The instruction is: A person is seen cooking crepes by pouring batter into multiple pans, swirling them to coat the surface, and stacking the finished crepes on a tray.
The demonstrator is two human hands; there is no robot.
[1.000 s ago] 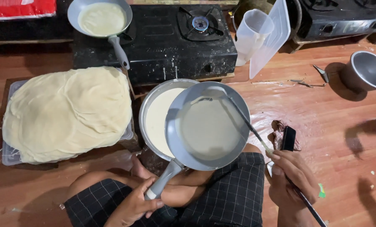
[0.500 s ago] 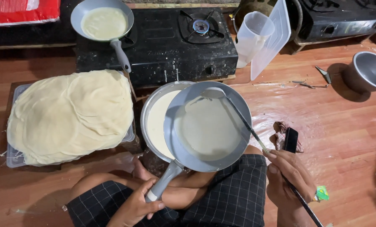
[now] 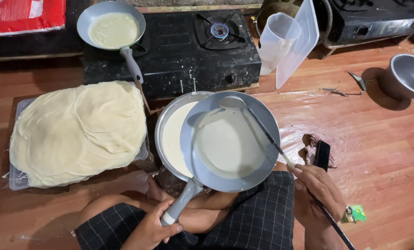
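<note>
My left hand (image 3: 152, 228) grips the grey handle of a grey frying pan (image 3: 260, 121), held over a metal bowl of pale batter (image 3: 170, 139). Batter covers most of the pan's bottom. My right hand (image 3: 319, 190) holds a long-handled ladle (image 3: 232, 103) whose scoop rests at the pan's far rim. A second pan with batter (image 3: 111, 28) sits on the left burner of a black gas stove (image 3: 193, 55). A big stack of thin cooked crepes (image 3: 77, 132) lies on a tray at the left.
A clear plastic jug (image 3: 277, 41) and lid lean beside the stove. A metal pot (image 3: 408, 76) stands at the far right. A dark phone (image 3: 321, 155) lies on a cloth by my right hand. A second stove (image 3: 378, 18) is at the back right. A red bag (image 3: 22, 16) lies top left.
The batter has spread wider across the held pan. The ladle's scoop stays at the far rim. Both hands keep their grips.
</note>
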